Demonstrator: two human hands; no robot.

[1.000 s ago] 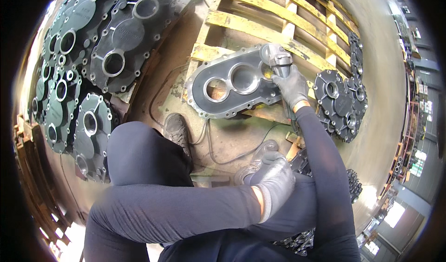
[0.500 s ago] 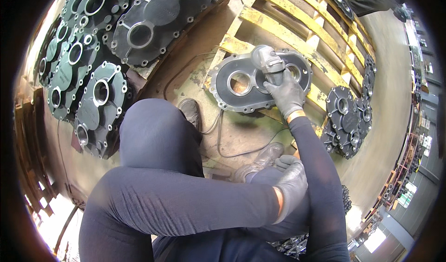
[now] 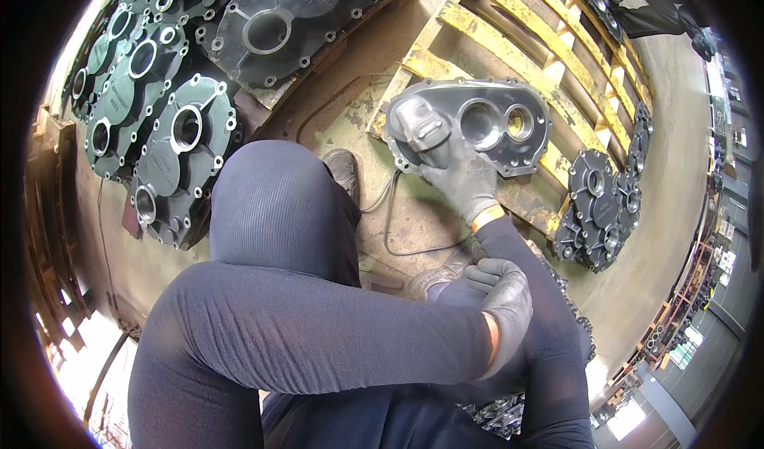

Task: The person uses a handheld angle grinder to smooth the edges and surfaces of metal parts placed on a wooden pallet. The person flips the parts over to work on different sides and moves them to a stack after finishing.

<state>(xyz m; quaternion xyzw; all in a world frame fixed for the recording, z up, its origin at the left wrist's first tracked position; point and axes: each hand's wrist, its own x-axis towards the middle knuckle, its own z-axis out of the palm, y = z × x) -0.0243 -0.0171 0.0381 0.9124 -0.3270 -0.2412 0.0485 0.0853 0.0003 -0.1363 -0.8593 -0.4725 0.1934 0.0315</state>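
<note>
The work looked to be partway along: the power tool (image 3: 422,127) was over one end of the metal cover (image 3: 477,91), and nothing suggested that this piece was finished. How much of its dark face had been gone over could not be told, nor whether the covers (image 3: 163,171) far out to the left of the hands, or the others (image 3: 601,202) to the right of them, were done or waiting. The cover lay flat on the yellow pallet (image 3: 477,29), just beyond and partly under the right hand (image 3: 461,180). That hand, gloved, was wrapped around the tool, its forearm reaching forward and angled inward, the tool's blurred head ahead of its fingers; firm contact could not be confirmed. The left arm crossed in front of the body, and the left hand (image 3: 508,296), apart from the right, was curled into a loose fist near the right forearm, nothing visible in it.
</note>
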